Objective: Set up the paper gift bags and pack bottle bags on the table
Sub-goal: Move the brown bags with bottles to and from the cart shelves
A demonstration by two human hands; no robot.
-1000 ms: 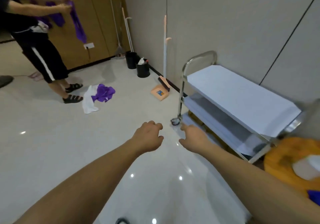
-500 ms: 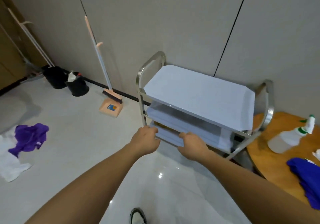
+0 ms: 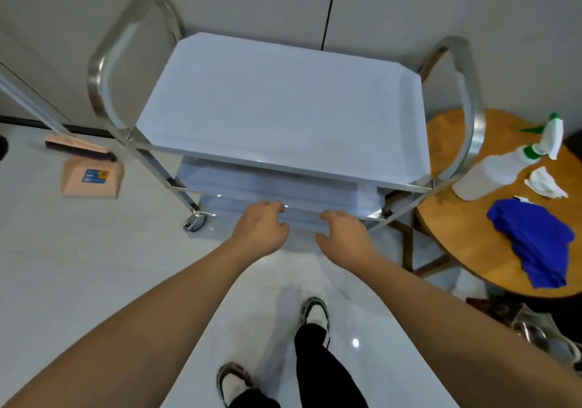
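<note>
A steel trolley (image 3: 466, 130) with shelves covered in pale film stands against the wall straight ahead. Its top shelf (image 3: 283, 108) is bare. My left hand (image 3: 261, 228) and my right hand (image 3: 343, 234) reach out side by side at the front edge of a lower shelf (image 3: 302, 210), fingers curled loosely and apart, with nothing held. No paper gift bags or bottle bags are in view.
A round wooden table (image 3: 472, 250) at the right carries a spray bottle (image 3: 491, 174), a blue cloth (image 3: 535, 243) and crumpled white paper (image 3: 544, 180). A broom and dustpan (image 3: 91, 177) lean at the left wall. My feet stand on the glossy floor.
My view has swung right, away from the other person, and tilted down onto the trolley. I have come closer, and both hands now reach its lower shelf edge.
</note>
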